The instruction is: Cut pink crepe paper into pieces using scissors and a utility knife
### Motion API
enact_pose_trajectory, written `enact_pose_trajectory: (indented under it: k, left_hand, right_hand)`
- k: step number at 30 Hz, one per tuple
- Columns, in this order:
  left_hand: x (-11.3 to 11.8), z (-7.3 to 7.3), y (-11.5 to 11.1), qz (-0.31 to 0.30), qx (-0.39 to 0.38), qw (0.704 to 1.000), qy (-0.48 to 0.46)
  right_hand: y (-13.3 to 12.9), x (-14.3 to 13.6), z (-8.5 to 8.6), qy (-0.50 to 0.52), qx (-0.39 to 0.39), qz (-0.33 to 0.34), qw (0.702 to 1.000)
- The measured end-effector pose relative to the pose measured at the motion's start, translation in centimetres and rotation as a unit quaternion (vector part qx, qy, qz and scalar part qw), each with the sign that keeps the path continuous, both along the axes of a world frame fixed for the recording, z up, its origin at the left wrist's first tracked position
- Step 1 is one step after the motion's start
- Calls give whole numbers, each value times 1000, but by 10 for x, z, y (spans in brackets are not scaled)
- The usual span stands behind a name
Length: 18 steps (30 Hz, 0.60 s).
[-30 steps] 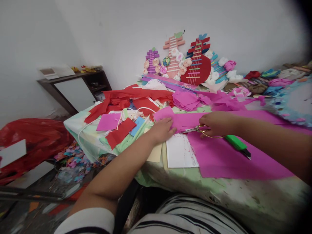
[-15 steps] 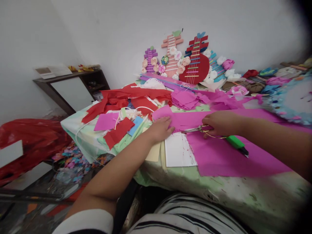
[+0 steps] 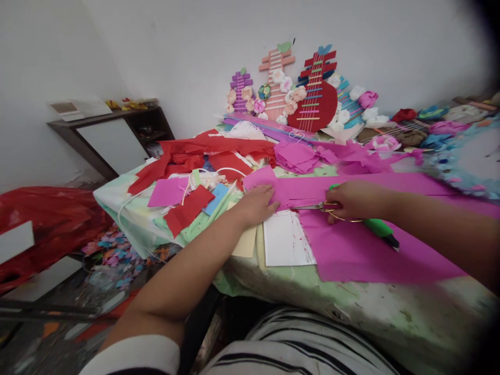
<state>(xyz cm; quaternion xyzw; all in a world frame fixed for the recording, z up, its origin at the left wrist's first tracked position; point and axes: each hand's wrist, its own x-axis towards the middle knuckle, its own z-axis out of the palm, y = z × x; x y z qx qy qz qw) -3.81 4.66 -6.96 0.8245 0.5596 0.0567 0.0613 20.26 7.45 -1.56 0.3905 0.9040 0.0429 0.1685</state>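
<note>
My left hand (image 3: pixel 258 205) lies flat on the left end of a magenta paper sheet (image 3: pixel 363 250), fingers stretched out. In my right hand (image 3: pixel 346 200) are scissors (image 3: pixel 312 207) with gold-coloured handles, their blades pointing left at the sheet's edge between both hands. A cut line runs in the sheet just above the blades. Under the right wrist a green utility knife (image 3: pixel 380 232) rests on the magenta sheet. A white board (image 3: pixel 288 245) with red marks lies below the blades, partly under the sheet. Beside my left forearm is a cream card (image 3: pixel 246 245).
Red paper pieces (image 3: pixel 187 156) and folded magenta paper (image 3: pixel 296 157) lie behind my hands. Decorated instrument-shaped crafts (image 3: pixel 314 99) lean on the wall. A fringed light-blue round piece (image 3: pixel 469 161) stands at right. A low cabinet (image 3: pixel 109 140) is at left, beyond the table.
The view has shifted slightly. My left hand stays pressed on the paper, and my right hand holds the scissors in nearly the same place.
</note>
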Motion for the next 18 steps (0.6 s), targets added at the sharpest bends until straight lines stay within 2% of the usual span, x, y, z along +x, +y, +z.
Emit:
enact_pose_trajectory:
  k: [7,11,18]
  left_hand:
    - [-1,1,-1,1,-2,1000,1]
    - [-1,-1,0,0,2,1000,0]
    - [-1,-2,1,-2,7,1000,-2]
  right_hand:
    - [-4,0,-1,-1,34,-22,999]
    - [-7,-2,-2,6,47,-7,999]
    - [-7,-12,0,-1,29,-2,1000]
